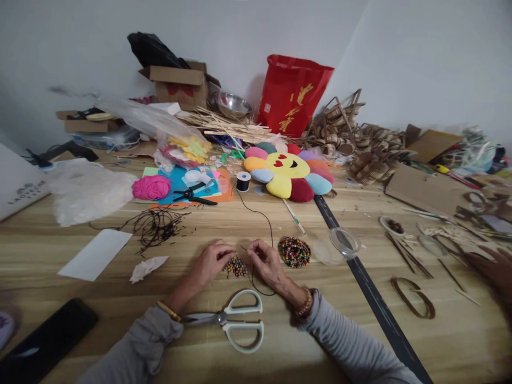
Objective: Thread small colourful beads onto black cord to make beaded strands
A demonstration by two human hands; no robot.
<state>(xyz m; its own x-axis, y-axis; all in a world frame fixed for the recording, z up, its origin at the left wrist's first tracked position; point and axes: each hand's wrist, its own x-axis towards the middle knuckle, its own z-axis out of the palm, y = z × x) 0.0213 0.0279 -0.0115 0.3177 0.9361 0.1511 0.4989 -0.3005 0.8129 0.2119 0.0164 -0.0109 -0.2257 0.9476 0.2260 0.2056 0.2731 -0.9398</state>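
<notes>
My left hand (pixel 212 263) rests on the wooden table (pixel 280 341) with its fingers pinched together over a small cluster of coloured beads (pixel 236 265). My right hand (pixel 266 261) is curled just to the right of them, fingers closed on a thin black cord (pixel 262 214). The cord runs up to a small black spool (pixel 242 181). A round pile of coloured beads (pixel 295 252) sits immediately right of my right hand. White-handled scissors (pixel 236 320) lie between my forearms.
A flower-shaped plush cushion (pixel 288 170), red bag (pixel 292 93), cardboard boxes, wooden craft pieces and plastic bags crowd the back. A clear lid (pixel 344 241) and a black strip (pixel 372 293) lie right. A black phone (pixel 48 341) and white paper (pixel 96 254) lie left.
</notes>
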